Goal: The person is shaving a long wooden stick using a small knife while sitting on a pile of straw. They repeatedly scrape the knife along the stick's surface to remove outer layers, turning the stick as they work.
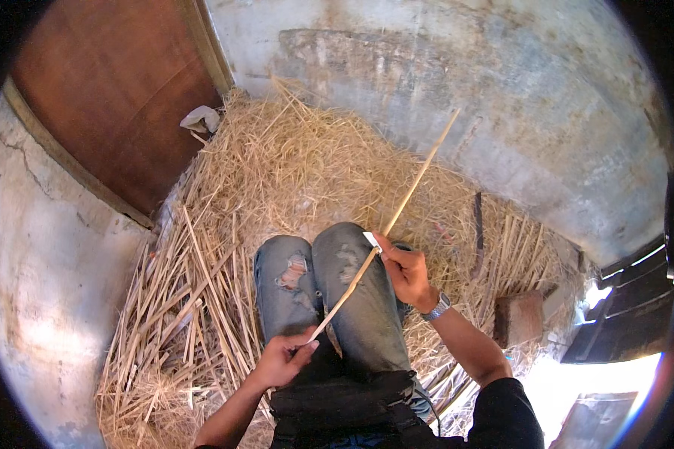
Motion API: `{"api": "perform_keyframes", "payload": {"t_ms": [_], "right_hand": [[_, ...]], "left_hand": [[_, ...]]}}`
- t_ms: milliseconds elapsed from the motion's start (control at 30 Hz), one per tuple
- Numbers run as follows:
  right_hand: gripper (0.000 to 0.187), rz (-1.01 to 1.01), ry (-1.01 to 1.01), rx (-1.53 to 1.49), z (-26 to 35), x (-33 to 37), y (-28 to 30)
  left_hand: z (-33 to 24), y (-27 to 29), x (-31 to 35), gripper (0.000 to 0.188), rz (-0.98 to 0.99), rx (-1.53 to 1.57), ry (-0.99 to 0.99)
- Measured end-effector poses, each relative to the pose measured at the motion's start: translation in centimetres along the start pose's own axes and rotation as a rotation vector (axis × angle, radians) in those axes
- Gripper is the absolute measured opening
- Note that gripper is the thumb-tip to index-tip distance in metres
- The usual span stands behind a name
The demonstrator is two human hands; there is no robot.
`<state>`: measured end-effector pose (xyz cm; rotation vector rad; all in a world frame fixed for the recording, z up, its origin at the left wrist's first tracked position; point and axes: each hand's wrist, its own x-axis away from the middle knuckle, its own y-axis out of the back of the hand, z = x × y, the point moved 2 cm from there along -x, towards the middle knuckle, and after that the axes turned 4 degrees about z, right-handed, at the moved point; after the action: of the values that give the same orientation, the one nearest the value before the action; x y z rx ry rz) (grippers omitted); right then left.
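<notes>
In the head view, one long, slender, yellowish stick (408,195) slants over two frayed denim knees (344,262). The left hand (288,359) has its grip clamped on the lower end; the right hand (406,273) grips one small, flat white piece (371,239) against the stick. Stringy straw (307,157) lies around.

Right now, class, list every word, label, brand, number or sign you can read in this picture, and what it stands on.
No text can be read: none on the stick, the brown panel or the stained wall.
Wristwatch: any markings are too small to read.
</notes>
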<state>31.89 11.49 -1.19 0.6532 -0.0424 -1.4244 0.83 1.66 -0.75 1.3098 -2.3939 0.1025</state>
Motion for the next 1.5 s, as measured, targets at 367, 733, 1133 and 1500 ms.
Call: {"api": "perform_keyframes", "payload": {"t_ms": [367, 733, 1133, 1500], "right_hand": [[0.042, 0.362, 0.128, 0.077, 5.8, 0.7, -1.6], [0.044, -0.464, -0.244, -0.171, -3.6, 1.3, 6.8], [0.036, -0.405, 0.022, 0.515, 0.2, -6.2, 7.1], [0.036, -0.113, 0.197, 0.247, 1.1, -3.0, 0.7]], "left_hand": [[-2.5, -2.0, -4.3, 0.028, -0.006, 0.203, -0.086], [-2.3, -1.4, -3.8, 0.038, 0.088, 0.170, -0.080], [-1.0, -1.4, -3.6, 0.041, -0.025, 0.003, -0.215], [-0.5, -2.1, -3.9, 0.033, -0.056, 0.063, -0.146]]}}
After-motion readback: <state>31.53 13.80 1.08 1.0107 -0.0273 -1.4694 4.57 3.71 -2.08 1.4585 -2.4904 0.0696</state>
